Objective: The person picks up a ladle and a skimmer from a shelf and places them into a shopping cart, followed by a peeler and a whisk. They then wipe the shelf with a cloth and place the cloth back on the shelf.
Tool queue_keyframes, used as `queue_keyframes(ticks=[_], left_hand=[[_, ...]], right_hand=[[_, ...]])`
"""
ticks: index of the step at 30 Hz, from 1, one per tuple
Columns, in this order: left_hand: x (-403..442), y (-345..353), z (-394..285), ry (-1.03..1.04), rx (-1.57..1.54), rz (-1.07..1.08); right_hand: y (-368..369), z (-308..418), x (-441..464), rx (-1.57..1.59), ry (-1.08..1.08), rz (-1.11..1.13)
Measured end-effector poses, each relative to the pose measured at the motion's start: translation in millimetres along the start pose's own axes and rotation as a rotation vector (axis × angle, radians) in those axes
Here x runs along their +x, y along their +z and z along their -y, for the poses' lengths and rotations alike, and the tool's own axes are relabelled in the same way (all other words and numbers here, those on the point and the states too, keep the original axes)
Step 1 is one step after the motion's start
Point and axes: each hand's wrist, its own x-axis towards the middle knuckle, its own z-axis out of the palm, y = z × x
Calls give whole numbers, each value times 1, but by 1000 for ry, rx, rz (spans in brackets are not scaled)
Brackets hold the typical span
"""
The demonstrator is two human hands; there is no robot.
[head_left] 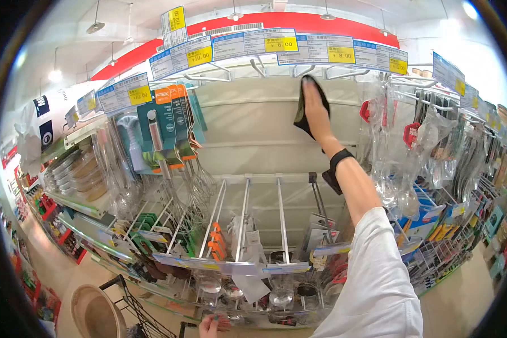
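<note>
My right hand (315, 110) is raised to the upper hooks of a store rack, its fingers wrapped on a dark cloth-like item (302, 115) just below the price label strip (315, 49). A black band (338, 163) circles that wrist. At the bottom edge, my left hand (213, 325) is partly visible near the black cart handle (187, 325); its fingers are blurred, and what it may hold cannot be made out.
Packaged whisks (172, 124) hang at the left, and wrapped utensils (417, 141) at the right. Long metal hooks (281, 219) stick out in the middle. A black wire cart (135, 304) and a round beige basket (98, 310) stand at the lower left.
</note>
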Motion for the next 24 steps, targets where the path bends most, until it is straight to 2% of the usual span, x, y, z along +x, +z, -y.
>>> queue_keyframes(ticks=[1, 2, 5, 7, 9, 10, 13, 14, 15, 17, 19, 20, 21, 23, 24], left_hand=[[3, -1, 3, 1, -5, 4], [5, -2, 6, 21, 18, 12], [4, 0, 4, 34, 46, 13], [6, 0, 10, 32, 50, 7], [12, -6, 30, 26, -53, 76], [11, -4, 24, 26, -54, 73], [3, 0, 6, -11, -34, 39], [1, -1, 3, -9, -39, 24], [0, -2, 1, -6, -45, 6], [-1, -6, 0, -5, -52, -27], [-3, -10, 1, -6, -60, -65], [-4, -12, 1, -3, -64, -82], [-5, -14, 1, -4, -68, -98], [-6, -18, 2, -4, -71, -123], [-6, -19, 2, -5, -72, -133]], right_hand=[[4, 2, -5, -97, -138, 40], [8, 4, -11, 160, -169, 9], [0, 14, -11, 156, -291, 6], [-8, 25, 0, 139, -290, -10], [-5, 41, 17, 109, -132, -38], [-1, 46, 27, 223, -124, -157], [2, 54, 54, 262, -81, -79], [12, 50, 64, 763, 59, -115], [37, 45, 75, 726, 145, -70], [27, 47, 98, -59, 114, 278], [29, 46, 119, -16, 145, 501], [32, 47, 120, -106, 93, 374], [30, 45, 118, 371, 364, 303], [31, 47, 108, 591, 352, 8], [34, 45, 109, 544, 355, 64]])
